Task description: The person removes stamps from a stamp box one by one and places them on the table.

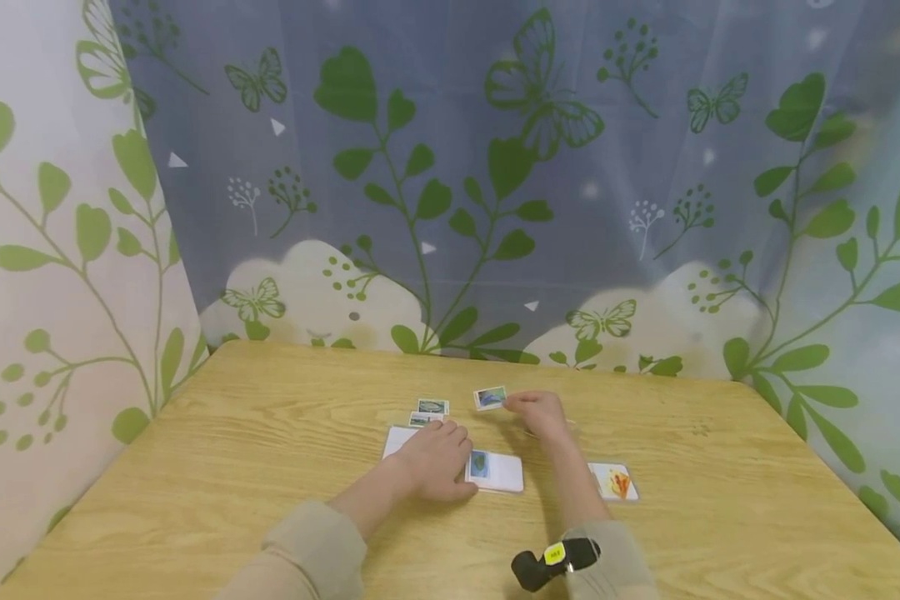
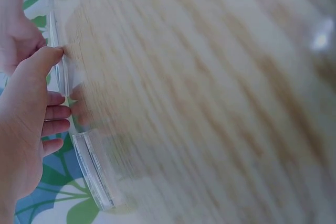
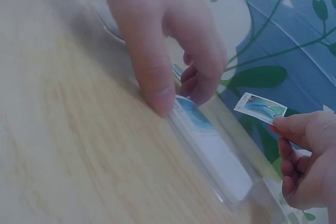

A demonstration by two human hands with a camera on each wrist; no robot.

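My right hand [image 1: 542, 415] pinches a postage stamp [image 1: 489, 398] with a white border and a blue-green picture between thumb and fingertips, raised above the table. In the right wrist view the same stamp [image 3: 260, 107] tilts beside the fingers. My left hand [image 1: 437, 462] rests across a flat white rectangular piece [image 1: 504, 473] with clear edges, thumb along its near side and fingers over the far side. Another blue stamp [image 1: 479, 465] lies on the white piece beside the left hand. Just beyond the left fingers lie two more stamps, one green [image 1: 433, 407] and one partly covered [image 1: 424, 419].
A white card [image 1: 615, 482] with an orange-red picture lies right of the right forearm on the wooden table [image 1: 285, 408]. A leaf-patterned curtain [image 1: 450, 167] hangs behind the table and at both sides. A black wrist device [image 1: 555, 562] sits at the right sleeve.
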